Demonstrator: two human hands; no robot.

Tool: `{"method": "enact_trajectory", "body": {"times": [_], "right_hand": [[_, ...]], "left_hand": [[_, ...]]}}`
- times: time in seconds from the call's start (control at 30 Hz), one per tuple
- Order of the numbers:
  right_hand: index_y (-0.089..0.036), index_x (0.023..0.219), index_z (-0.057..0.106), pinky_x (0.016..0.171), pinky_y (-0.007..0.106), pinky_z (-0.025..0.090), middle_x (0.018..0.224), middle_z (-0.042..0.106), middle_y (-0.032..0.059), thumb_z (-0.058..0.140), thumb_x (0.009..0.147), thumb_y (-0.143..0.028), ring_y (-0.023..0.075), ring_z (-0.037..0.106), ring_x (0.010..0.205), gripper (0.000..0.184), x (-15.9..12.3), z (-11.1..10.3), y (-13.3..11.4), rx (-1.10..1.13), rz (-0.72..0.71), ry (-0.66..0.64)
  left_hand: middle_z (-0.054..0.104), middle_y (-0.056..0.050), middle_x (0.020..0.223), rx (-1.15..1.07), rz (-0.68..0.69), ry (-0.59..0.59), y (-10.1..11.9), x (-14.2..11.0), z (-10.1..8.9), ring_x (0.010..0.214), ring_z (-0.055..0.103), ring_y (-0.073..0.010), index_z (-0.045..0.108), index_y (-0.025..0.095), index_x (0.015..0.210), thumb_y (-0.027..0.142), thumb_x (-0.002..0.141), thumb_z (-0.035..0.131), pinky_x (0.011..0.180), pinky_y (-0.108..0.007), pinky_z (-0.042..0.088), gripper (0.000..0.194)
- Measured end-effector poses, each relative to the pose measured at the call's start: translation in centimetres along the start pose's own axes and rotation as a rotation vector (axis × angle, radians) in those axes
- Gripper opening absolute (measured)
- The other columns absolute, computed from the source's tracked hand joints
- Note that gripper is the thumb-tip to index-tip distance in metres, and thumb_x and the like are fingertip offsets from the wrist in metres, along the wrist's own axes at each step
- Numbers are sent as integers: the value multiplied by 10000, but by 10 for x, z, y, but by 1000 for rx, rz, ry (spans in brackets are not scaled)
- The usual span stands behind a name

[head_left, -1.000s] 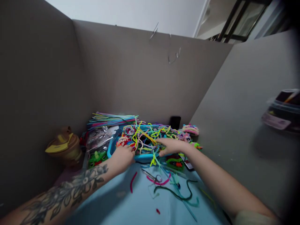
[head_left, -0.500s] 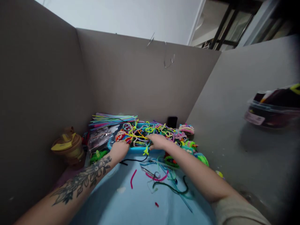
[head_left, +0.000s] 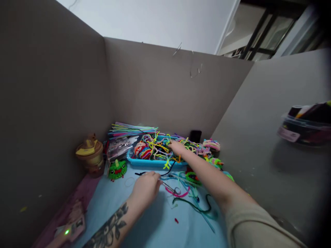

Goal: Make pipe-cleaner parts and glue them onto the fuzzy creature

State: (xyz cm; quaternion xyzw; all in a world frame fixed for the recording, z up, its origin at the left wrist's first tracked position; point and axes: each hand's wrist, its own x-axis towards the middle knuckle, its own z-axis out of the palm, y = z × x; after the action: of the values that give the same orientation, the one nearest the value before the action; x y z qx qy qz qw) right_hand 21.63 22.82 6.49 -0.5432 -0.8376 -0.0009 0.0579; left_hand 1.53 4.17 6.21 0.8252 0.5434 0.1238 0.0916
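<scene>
A blue tray (head_left: 157, 164) holds a tangle of colourful pipe cleaners (head_left: 161, 153), with a striped multicoloured piece (head_left: 143, 151) at its left end. My right hand (head_left: 178, 148) reaches into the tangle, fingers together; what lies between them is hidden. Below the tray, my left hand (head_left: 147, 186) is low over the blue table, its fingers curled in. Whether it holds anything is hidden. Beside its fingertips lie scissors (head_left: 177, 190) and a curved pink pipe cleaner (head_left: 184, 195).
A green pipe-cleaner face (head_left: 117, 169) and clear plastic packets (head_left: 119, 148) stand left of the tray. Straight pipe cleaners (head_left: 133, 129) lie behind. A brown pot (head_left: 91, 156) stands far left. Dark green (head_left: 192, 208) and teal strands lie right. Grey panels (head_left: 165, 93) enclose the table.
My left hand has left the tray's front edge and come down to the table by the scissors. My right hand stays in the tangle, slightly farther in. The view has shifted left.
</scene>
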Motion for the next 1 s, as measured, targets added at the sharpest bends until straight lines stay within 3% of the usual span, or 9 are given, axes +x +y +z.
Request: {"method": "enact_trajectory", "body": {"times": [0.13,0.37,0.5,0.57,0.63,0.73,0.83,0.93,1.0], "right_hand": [[-185,865,690,802,317,456,1055,614,87,549,859,-283,201,582,921,172,20,-36,11,-34,87,201],[-148,916,666,997,484,243,1231,522,135,445,868,-258,310,336,1212,252,41,-98,13,-114,259,627],[-152,777,646,942,538,256,885,651,107,477,810,-226,260,523,938,187,40,-126,14,-43,391,689],[-155,807,626,878,468,339,783,648,78,422,833,-235,217,551,799,220,31,-138,8,105,458,800],[-159,814,603,760,345,404,764,637,63,402,839,-257,190,552,736,225,12,-141,-12,255,364,882],[-183,703,581,648,255,394,697,606,15,457,797,-253,154,537,664,171,-36,-111,-66,413,105,675],[-201,635,558,581,228,376,603,561,-19,458,782,-227,134,510,594,180,-90,-43,-123,610,-12,234],[-208,588,517,541,231,366,569,529,-22,472,775,-258,141,497,575,198,-133,27,-150,807,109,69],[-218,617,526,502,235,358,528,493,-27,450,798,-317,145,483,529,220,-151,56,-147,949,222,16]], "left_hand": [[681,-77,895,-190,-9,25,-8,-14,23,857,628,-216,650,232,916,314,892,400,705,-286,434,264],[688,-74,928,-379,-57,158,-31,-20,48,872,626,-207,651,229,960,297,902,378,742,-292,441,287],[689,-81,924,-428,-27,184,-39,-24,54,875,623,-215,660,230,962,279,892,396,756,-308,442,278],[689,-83,927,-493,-33,216,-43,-24,54,880,620,-216,668,229,952,278,882,412,770,-313,442,270],[688,-81,922,-624,-70,265,-45,-22,54,877,616,-214,680,222,919,295,867,438,775,-314,446,258],[675,-64,821,-937,-216,328,-44,-17,52,748,606,-191,683,195,934,357,820,500,668,-289,454,270],[587,2,659,-1238,-287,333,-40,-14,53,536,499,-122,637,166,1052,439,781,542,512,-233,388,396],[462,54,525,-1366,-262,272,-36,-14,56,460,401,-87,650,147,906,488,741,592,452,-205,313,383],[437,57,487,-1409,-296,232,-35,-15,59,451,394,-81,650,140,795,505,729,606,447,-199,305,373]]}}
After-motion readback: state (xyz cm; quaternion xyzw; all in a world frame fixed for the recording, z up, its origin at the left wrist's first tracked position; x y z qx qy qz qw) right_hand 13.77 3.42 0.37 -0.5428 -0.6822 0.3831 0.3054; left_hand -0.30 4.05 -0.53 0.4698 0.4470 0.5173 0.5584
